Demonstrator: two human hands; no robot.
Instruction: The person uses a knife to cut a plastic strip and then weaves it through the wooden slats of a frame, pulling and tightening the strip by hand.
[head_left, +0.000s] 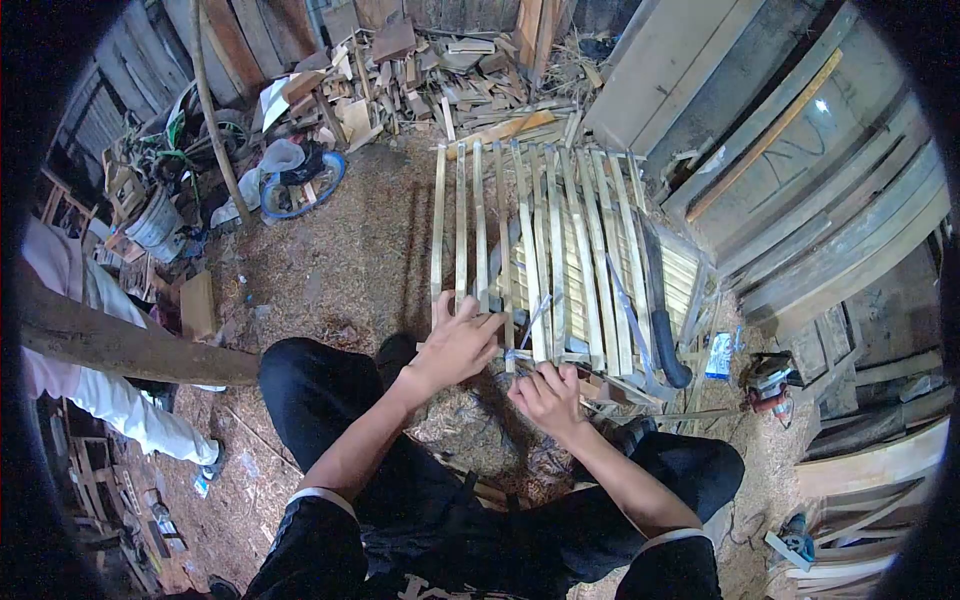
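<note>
A row of pale wooden slats (557, 240) lies in front of me, joined along the far end by a crosspiece. My left hand (458, 342) rests over the near ends of the leftmost slats, with its fingers apart. Closed fingers on my right hand (548, 394) sit just below the near end of a middle slat; what they pinch, if anything, is hidden. Between both hands, thin bluish string (511, 355) wraps a slat end. Another loose strand (541, 308) crosses the slats. On the right side lies a long tool with a dark handle (668, 350).
Wood scraps (420, 90) pile up along the back wall. A blue-rimmed basin (303, 187) and a white bucket (158, 232) stand at left, near a person's white-clad leg (150, 415). A power tool (770, 382) lies right, beside stacked boards (850, 250). Shavings cover the floor.
</note>
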